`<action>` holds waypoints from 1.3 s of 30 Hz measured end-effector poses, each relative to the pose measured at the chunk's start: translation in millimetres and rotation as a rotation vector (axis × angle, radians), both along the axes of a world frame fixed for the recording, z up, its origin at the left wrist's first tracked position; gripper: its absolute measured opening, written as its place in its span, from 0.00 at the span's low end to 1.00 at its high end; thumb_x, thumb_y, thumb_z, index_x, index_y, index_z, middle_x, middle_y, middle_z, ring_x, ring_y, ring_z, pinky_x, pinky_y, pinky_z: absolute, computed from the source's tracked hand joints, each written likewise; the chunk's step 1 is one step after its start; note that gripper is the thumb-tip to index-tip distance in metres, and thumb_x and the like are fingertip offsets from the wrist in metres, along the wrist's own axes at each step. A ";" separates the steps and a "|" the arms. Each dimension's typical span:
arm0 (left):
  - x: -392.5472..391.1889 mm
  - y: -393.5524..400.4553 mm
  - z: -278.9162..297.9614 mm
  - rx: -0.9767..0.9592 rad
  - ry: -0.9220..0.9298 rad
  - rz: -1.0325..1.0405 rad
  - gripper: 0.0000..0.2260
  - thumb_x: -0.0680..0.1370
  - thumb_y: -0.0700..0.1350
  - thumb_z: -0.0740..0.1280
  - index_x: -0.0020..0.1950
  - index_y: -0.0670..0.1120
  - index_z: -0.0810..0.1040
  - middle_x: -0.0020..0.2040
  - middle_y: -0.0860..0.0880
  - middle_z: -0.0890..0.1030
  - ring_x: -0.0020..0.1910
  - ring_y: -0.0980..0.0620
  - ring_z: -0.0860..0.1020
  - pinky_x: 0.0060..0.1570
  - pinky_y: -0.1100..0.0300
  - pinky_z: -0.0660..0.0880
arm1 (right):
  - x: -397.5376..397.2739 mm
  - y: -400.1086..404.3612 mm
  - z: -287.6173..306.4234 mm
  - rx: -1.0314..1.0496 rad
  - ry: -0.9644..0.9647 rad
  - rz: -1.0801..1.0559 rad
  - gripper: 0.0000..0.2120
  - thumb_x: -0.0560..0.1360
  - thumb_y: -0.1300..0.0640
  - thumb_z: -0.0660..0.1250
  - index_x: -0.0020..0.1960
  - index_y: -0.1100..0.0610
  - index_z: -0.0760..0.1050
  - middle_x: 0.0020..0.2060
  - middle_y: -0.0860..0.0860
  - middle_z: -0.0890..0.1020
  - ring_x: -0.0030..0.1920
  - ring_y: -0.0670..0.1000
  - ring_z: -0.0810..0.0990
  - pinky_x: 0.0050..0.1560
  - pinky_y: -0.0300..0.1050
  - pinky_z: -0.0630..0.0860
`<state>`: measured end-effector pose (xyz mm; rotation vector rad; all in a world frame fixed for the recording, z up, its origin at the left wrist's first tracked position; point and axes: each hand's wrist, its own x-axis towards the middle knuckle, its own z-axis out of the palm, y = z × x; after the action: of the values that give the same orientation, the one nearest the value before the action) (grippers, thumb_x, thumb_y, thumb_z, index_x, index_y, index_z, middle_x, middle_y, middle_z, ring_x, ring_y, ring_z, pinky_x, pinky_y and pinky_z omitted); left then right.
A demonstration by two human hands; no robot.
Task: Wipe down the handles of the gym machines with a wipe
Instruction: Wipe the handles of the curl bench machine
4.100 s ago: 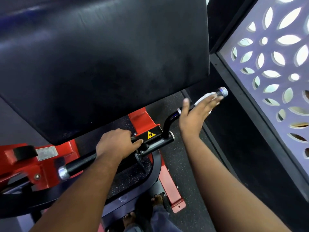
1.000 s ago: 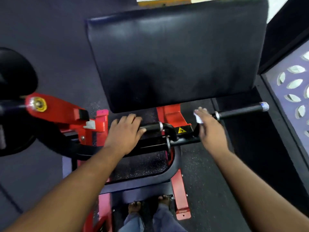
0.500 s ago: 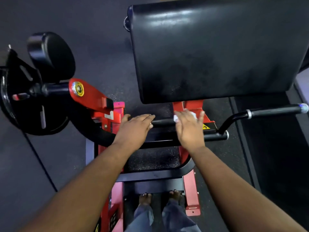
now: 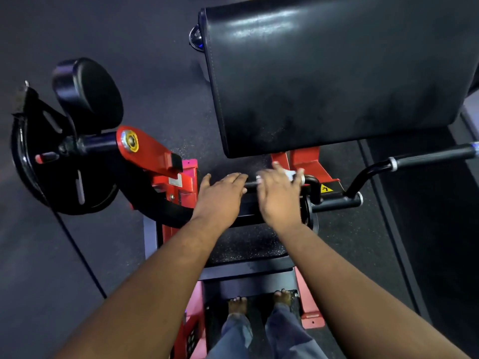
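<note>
1. Your left hand [image 4: 220, 195] lies palm down on the inner handle [image 4: 251, 184] of the red machine [image 4: 166, 164], fingers straight and close together, the fingertips reaching over the black bar toward 12 o'clock.
2. Your right hand [image 4: 278, 195] sits just beside the left, at its 3 o'clock, and presses the white wipe [image 4: 290, 174] onto the same bar. The fingers look fairly straight over the wipe; motion blur keeps you from telling whether they curl round the bar.
3. The wipe shows as a small white patch under your right fingertips, with another bit of white peeking out at the hand's 9 o'clock edge.
4. The outer handle [image 4: 430, 155] is well apart, at 2 o'clock from your right hand, its black grip ending near the frame's edge; neither hand touches it.
5. A yellow warning sticker [image 4: 326, 189] sits on the red bracket at 3 o'clock from your right hand.
6. The large black arm pad [image 4: 337, 73] fills the area at 12 o'clock above both hands.
7. A round black pad [image 4: 88, 94] and a black weight plate [image 4: 39, 172] stand at 9 to 10 o'clock from your left hand.
8. Your bare feet [image 4: 237, 305] rest on the machine's base at 6 o'clock.
</note>
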<state>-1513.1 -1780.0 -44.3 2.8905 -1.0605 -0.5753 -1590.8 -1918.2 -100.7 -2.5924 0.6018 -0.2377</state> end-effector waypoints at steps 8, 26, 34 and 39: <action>1.0 0.0 1.4 -0.002 0.032 0.001 0.21 0.88 0.49 0.51 0.82 0.53 0.59 0.82 0.54 0.63 0.73 0.50 0.73 0.80 0.38 0.49 | -4.1 -28.1 -5.0 -0.017 0.112 -0.208 0.21 0.83 0.48 0.48 0.58 0.51 0.79 0.60 0.47 0.81 0.75 0.51 0.67 0.74 0.76 0.45; -2.4 0.0 0.6 0.024 -0.017 -0.010 0.21 0.88 0.49 0.52 0.82 0.54 0.57 0.81 0.53 0.64 0.76 0.50 0.70 0.79 0.35 0.50 | -15.1 24.4 -22.6 0.151 -0.050 -0.358 0.25 0.85 0.51 0.49 0.82 0.53 0.55 0.82 0.49 0.52 0.82 0.51 0.43 0.77 0.70 0.45; 1.2 -1.3 0.8 0.028 0.039 0.012 0.23 0.87 0.54 0.54 0.82 0.56 0.56 0.82 0.54 0.61 0.76 0.51 0.70 0.79 0.36 0.47 | 23.2 89.9 13.9 1.137 -0.479 -0.756 0.28 0.86 0.53 0.54 0.82 0.61 0.50 0.80 0.62 0.54 0.80 0.55 0.54 0.79 0.40 0.52; 1.6 2.2 1.1 0.021 0.013 -0.002 0.21 0.88 0.51 0.51 0.82 0.56 0.58 0.81 0.54 0.64 0.78 0.51 0.67 0.79 0.35 0.46 | 28.4 35.7 23.6 1.865 -0.756 -1.067 0.24 0.82 0.40 0.59 0.67 0.57 0.75 0.66 0.56 0.79 0.65 0.56 0.79 0.71 0.55 0.70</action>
<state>-1511.5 -1777.8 -43.2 2.8993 -1.0628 -0.6082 -1562.4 -1882.4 -77.1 -0.2178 1.0347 -0.5448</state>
